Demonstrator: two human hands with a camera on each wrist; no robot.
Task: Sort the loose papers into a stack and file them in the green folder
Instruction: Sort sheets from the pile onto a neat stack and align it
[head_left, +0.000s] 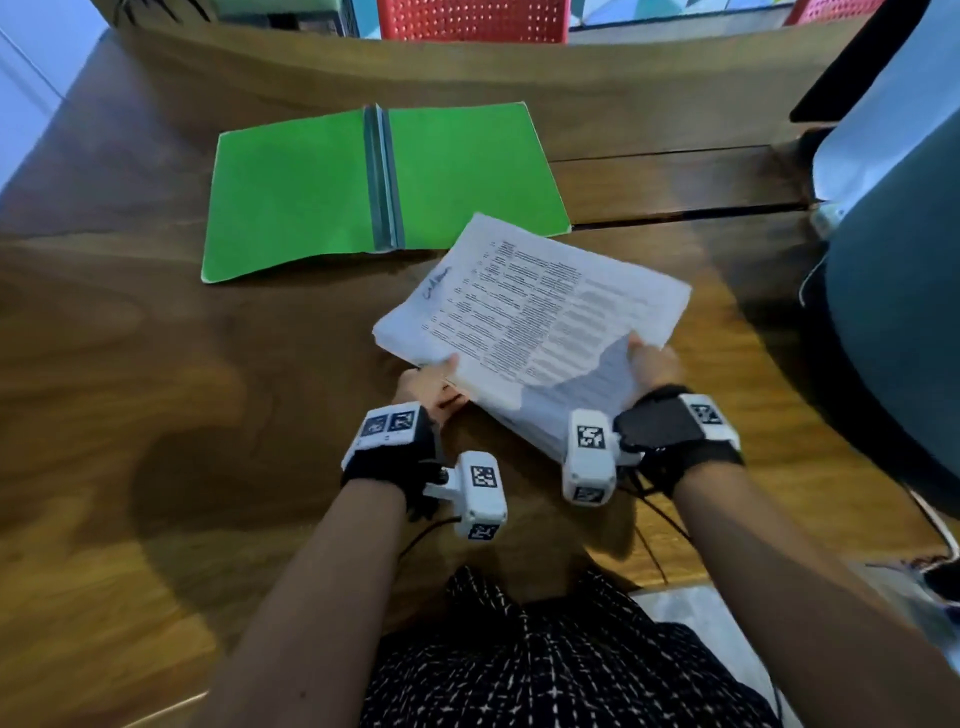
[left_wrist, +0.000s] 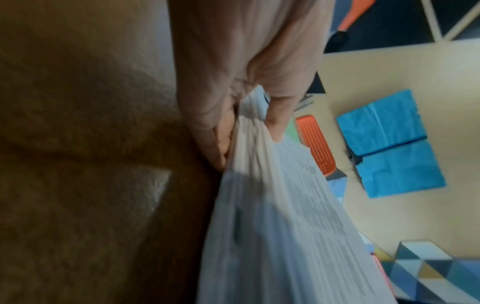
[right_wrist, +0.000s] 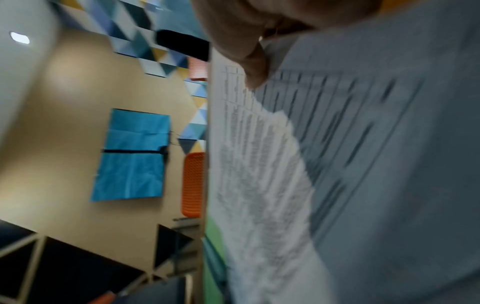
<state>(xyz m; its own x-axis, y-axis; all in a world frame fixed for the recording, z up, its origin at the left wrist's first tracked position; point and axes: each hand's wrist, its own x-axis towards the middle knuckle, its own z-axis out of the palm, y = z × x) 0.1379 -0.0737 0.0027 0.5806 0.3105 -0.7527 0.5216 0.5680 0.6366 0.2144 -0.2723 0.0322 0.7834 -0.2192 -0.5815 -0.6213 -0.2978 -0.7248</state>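
Head view shows the stack of papers (head_left: 530, 312) held up over the wooden surface (head_left: 156, 395) by both hands, its far corner overlapping the near right corner of the green folder (head_left: 291, 197). That folder lies spread flat on the surface, covers down, its grey spine running away from the person.

On the stack's near left edge, the left hand (head_left: 428, 382) has its grip clamped, thumb on top and fingers underneath. Left wrist view confirms this: the thumb (left_wrist: 278, 115) presses on the printed top sheet while the fingers (left_wrist: 218, 139) curl below the sheets.

At the near right corner, the right hand (head_left: 652, 361) grips the stack, and the top sheet is bowed upward there, apart from the sheets below. Right wrist view shows its thumb (right_wrist: 255, 67) pressed on a printed page, with a strip of green folder beyond the paper's edge.

A red chair (head_left: 472, 21) stands beyond the surface, and a blue-grey chair (head_left: 904, 291) stands to the right.
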